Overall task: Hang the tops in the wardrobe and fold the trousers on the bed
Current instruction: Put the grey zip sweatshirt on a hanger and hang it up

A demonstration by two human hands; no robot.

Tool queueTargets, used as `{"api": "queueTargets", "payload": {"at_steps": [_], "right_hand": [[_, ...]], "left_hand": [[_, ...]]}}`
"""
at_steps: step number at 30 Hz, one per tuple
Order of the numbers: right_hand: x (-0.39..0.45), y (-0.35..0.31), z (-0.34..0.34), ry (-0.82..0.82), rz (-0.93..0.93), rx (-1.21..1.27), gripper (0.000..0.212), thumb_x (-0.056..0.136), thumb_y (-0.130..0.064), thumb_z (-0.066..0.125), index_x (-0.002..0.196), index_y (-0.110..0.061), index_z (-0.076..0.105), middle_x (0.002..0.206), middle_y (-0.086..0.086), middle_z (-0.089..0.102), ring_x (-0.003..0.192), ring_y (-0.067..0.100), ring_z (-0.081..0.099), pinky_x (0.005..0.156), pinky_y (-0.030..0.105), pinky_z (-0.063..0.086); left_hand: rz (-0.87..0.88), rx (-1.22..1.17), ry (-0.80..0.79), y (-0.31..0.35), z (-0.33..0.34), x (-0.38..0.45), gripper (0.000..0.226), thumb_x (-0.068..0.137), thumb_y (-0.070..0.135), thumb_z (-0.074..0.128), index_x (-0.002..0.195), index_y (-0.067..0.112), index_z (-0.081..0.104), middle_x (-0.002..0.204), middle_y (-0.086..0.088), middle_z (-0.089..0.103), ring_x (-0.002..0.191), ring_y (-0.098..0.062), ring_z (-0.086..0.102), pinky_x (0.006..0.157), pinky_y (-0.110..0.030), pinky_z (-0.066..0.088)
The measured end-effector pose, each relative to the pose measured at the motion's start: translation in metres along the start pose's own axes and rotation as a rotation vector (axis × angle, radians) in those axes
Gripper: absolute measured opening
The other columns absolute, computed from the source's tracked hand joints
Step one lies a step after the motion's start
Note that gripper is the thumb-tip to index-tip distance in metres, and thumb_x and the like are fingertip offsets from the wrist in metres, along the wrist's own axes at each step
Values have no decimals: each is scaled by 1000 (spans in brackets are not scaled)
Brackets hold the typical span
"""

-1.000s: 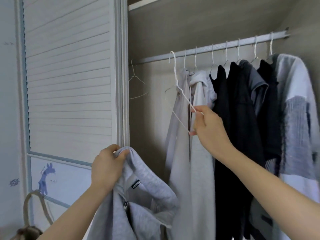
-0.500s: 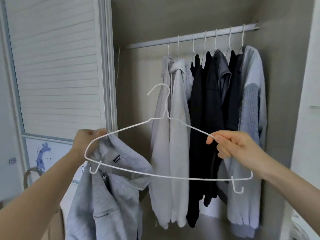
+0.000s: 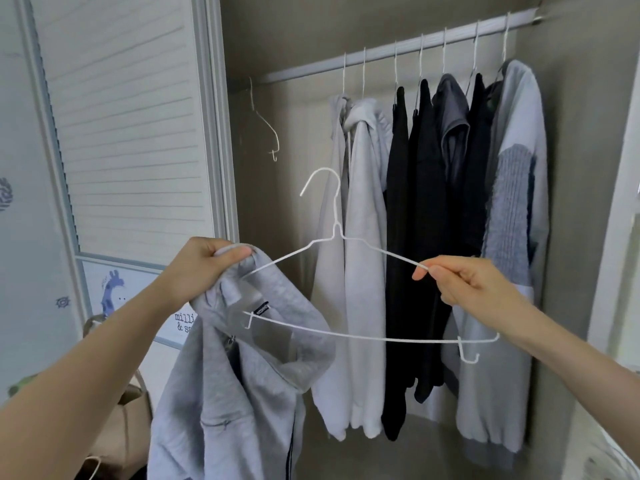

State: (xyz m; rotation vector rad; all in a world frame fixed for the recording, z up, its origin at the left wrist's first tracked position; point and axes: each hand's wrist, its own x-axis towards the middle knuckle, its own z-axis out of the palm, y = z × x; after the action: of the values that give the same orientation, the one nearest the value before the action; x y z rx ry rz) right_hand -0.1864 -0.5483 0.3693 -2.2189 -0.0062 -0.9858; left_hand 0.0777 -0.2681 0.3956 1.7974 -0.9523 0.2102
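While seven tops already hang from the pale metal wardrobe rail (image 3: 398, 51) at the far right, the job is still underway: the light grey zip-up sweatshirt (image 3: 239, 382) is off the rail, held up at the near left in front of the open wardrobe. The left hand (image 3: 204, 268) grips its collar, fingers curled round the bunched fabric, and the right hand (image 3: 464, 282) pinches the right shoulder of a thin white wire hanger (image 3: 346, 289) between thumb and fingertips. The two hands are well apart, each clamped on its own thing. The hanger's left end sits at or just inside the neck opening of the sweatshirt, so my judgement is that threading has only begun; the garment is not yet seated on both shoulders, and the hanger's hook is free in the air, well below the rail. Left to do, as I read it: work the hanger fully in, then hook it onto the rail, probably in the gap at the left where one bare wire hanger (image 3: 265, 126) hangs. Nothing of the trousers or the bed shows, so that half cannot be judged. The lower part of the sweatshirt is cut off by the frame's bottom edge, a brown bag (image 3: 121, 420) at the near left is half hidden behind the left arm, and the white things at the lower right corner are too blurred to name.
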Motion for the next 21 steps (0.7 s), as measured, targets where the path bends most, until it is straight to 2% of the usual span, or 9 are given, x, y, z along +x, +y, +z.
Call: {"api": "queueTargets", "payload": {"at_steps": [3, 6, 8, 10, 11, 13, 15, 19, 21], "right_hand": [[0, 7, 2, -78, -58, -1, 26, 89, -42, 44, 87, -34, 68, 50, -2, 28, 48, 17, 24, 49, 38, 23], [-1, 5, -7, -117, -113, 12, 35, 88, -59, 47, 89, -32, 69, 51, -4, 30, 47, 14, 26, 47, 36, 22], [-1, 1, -22, -77, -120, 18, 42, 85, -65, 47, 89, -30, 69, 50, -6, 32, 47, 12, 28, 47, 36, 24], [0, -3, -28, -29, -118, 7, 31, 89, -51, 47, 88, -30, 69, 50, -4, 32, 48, 12, 28, 49, 37, 25], [1, -5, -22, -28, -116, -2, 27, 90, -42, 46, 88, -29, 69, 49, -4, 32, 47, 12, 28, 48, 36, 25], [2, -2, 4, -64, -110, 9, 25, 95, -27, 45, 93, -22, 68, 49, -6, 37, 48, 8, 31, 48, 28, 27], [2, 6, 31, -121, -69, -20, 24, 101, -17, 40, 96, -22, 63, 53, -8, 39, 51, 7, 34, 51, 23, 32], [3, 28, 48, -311, 79, -248, 23, 94, -24, 31, 90, -36, 50, 62, -2, 48, 54, 21, 44, 58, 40, 44], [6, 20, 57, -345, 104, -332, 19, 91, -25, 36, 95, -36, 51, 69, -1, 58, 58, 20, 53, 64, 39, 50]], "left_hand": [[42, -10, 27, 11, 8, 0, 29, 92, 28, 67, 71, 7, 72, 66, -11, 68, 59, -10, 60, 60, -22, 50], [79, 29, 66, 14, 16, 0, 38, 92, 24, 66, 55, 24, 66, 51, 8, 57, 51, -2, 49, 55, -13, 42], [94, 91, 89, 12, 15, -1, 42, 92, 23, 66, 51, 29, 63, 47, 13, 52, 49, -3, 45, 53, -10, 37], [87, 85, 90, 12, 13, -4, 32, 93, 23, 66, 61, 22, 69, 52, 8, 57, 52, -3, 48, 54, -11, 40], [83, 68, 88, 14, 15, -5, 27, 93, 24, 65, 69, 14, 72, 56, 0, 62, 55, -6, 52, 55, -12, 43], [82, 4, 107, 20, 25, -9, 30, 94, 26, 63, 77, 2, 73, 63, -17, 67, 60, -15, 59, 59, -16, 49], [81, -67, 167, 24, 35, -13, 32, 94, 24, 63, 78, -3, 71, 67, -24, 65, 58, -15, 60, 58, -16, 50], [17, -175, 214, 24, 37, -26, 30, 93, 25, 64, 76, 1, 72, 65, -22, 67, 55, -12, 59, 58, -14, 50], [26, -170, 158, 27, 43, -32, 28, 94, 25, 64, 76, 5, 73, 67, -17, 69, 61, -12, 60, 63, -20, 52]]}}
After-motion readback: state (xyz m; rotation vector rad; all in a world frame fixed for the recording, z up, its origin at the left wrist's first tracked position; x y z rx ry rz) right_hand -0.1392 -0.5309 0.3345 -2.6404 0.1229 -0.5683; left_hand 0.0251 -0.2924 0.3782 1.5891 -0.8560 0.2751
